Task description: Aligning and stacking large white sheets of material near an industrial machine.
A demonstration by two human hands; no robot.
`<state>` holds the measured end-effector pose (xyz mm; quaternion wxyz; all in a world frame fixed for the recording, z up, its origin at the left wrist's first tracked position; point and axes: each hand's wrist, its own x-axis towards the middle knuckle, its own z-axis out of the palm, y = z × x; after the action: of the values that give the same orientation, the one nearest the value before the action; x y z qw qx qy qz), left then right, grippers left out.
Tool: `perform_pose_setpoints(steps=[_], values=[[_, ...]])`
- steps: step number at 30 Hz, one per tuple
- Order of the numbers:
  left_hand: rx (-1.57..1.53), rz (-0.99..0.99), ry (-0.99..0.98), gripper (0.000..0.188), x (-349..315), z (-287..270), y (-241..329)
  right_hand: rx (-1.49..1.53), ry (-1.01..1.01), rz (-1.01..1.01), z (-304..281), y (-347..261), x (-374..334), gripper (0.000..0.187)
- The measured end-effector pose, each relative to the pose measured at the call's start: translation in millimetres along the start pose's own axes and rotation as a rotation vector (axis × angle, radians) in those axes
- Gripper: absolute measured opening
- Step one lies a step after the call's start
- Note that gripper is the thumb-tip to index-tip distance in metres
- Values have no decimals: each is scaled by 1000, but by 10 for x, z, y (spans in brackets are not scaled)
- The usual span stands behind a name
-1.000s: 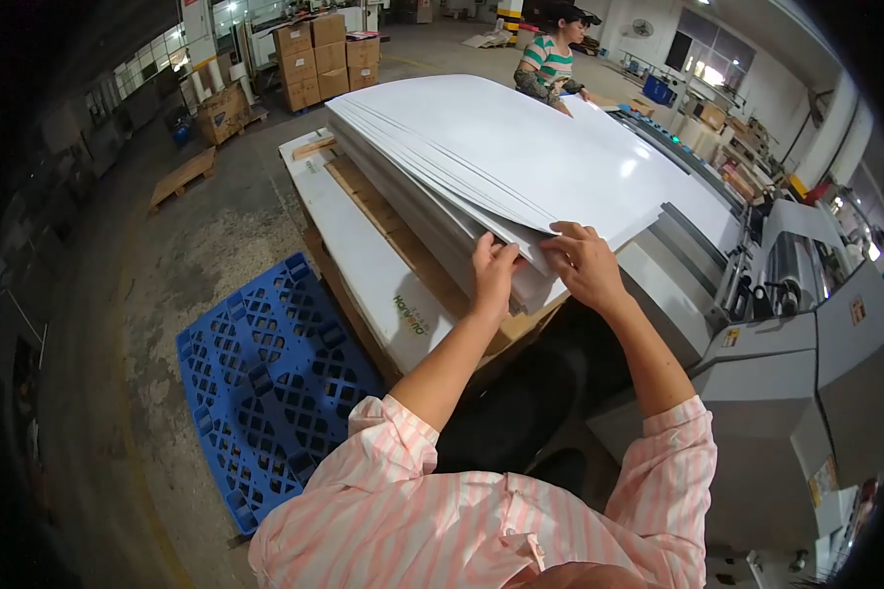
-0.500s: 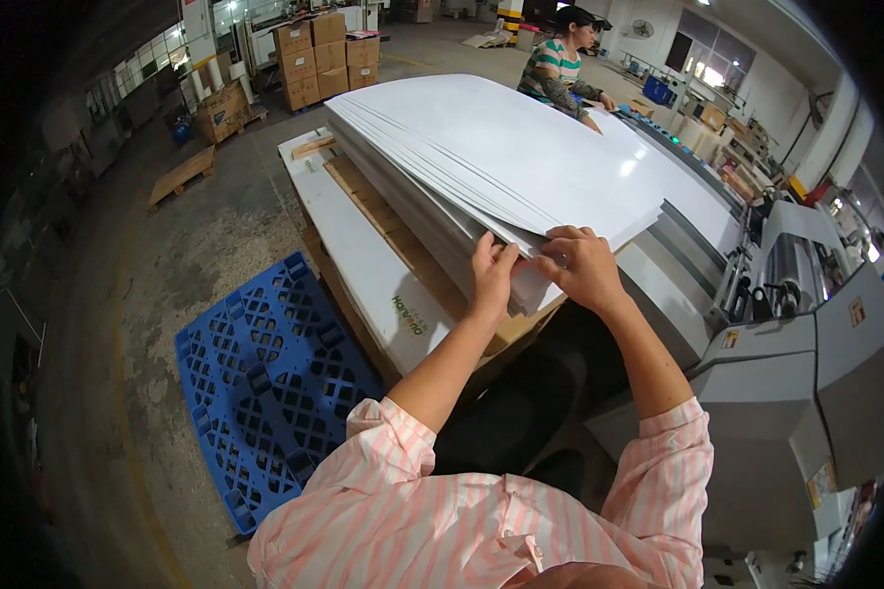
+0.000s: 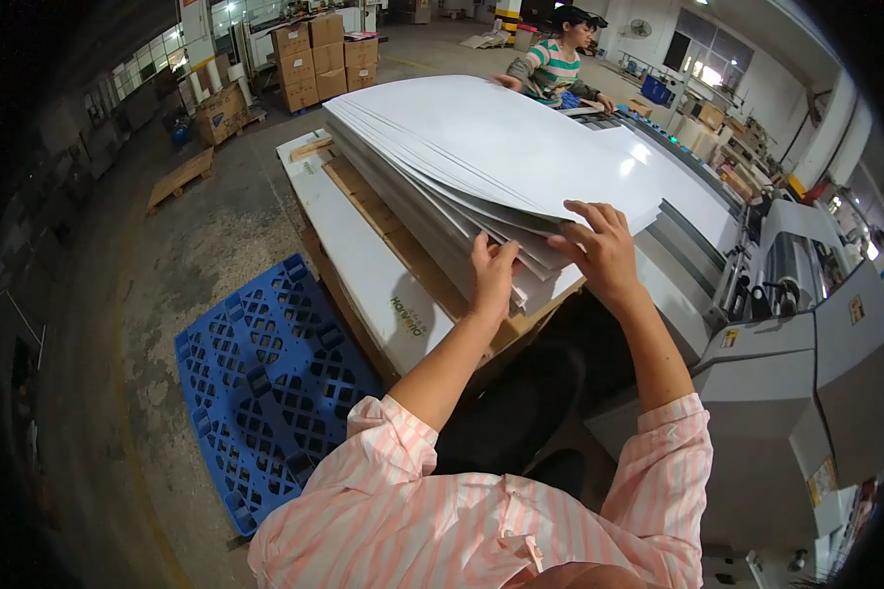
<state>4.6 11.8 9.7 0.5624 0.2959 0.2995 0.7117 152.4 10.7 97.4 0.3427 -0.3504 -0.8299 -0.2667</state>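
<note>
A tall stack of large glossy white sheets point(image 3: 462, 128) rests on a wooden pallet in front of me. Its near corner is fanned, with gaps between the layers. My right hand point(image 3: 607, 253) grips the raised corner of the upper sheets, fingers above the edge and thumb side below. Lower and to the left, my left hand point(image 3: 494, 275) has its thumb and forefinger at the edges of the lower sheets, pinching them at the near side. The undersides of the lifted sheets look grey in shadow. Part of the left fingers is hidden against the stack.
A blue plastic pallet point(image 3: 275, 383) lies on the floor at left. A grey machine point(image 3: 756, 393) with rollers stands close at right. Across the stack, a co-worker point(image 3: 557, 69) has one hand by its far edge. Cardboard boxes point(image 3: 309, 64) stand far left.
My right hand has risen and moved slightly right, lifting the upper sheets so the corner gap is wider. The left hand stays nearly put. The co-worker's arm has swung left to the stack's far edge.
</note>
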Motion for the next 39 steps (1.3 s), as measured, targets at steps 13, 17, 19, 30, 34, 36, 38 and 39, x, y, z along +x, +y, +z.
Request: perform_pose_setpoints(steps=[13,17,19,30,34,36,38,39], values=[[104,21,-120,20,-3,-43,-75,850,27,871,184,293,358,36],[298,79,-262,14,27,-93,-83,617,9,405,179,46,-15,19],[275,6,-219,15,13,-67,-102,380,-316,372,199,55,-131,19],[158,36,-137,19,0,-41,-62,356,-271,78,190,-4,-194,36],[348,42,-115,32,-24,0,2,563,-268,492,211,80,-7,46],[479,168,-191,28,3,-48,-54,997,-79,907,241,107,140,48],[492,212,-195,25,46,-82,-115,1011,10,931,264,241,238,45],[502,247,-204,22,54,-111,-146,950,87,889,259,260,211,44]])
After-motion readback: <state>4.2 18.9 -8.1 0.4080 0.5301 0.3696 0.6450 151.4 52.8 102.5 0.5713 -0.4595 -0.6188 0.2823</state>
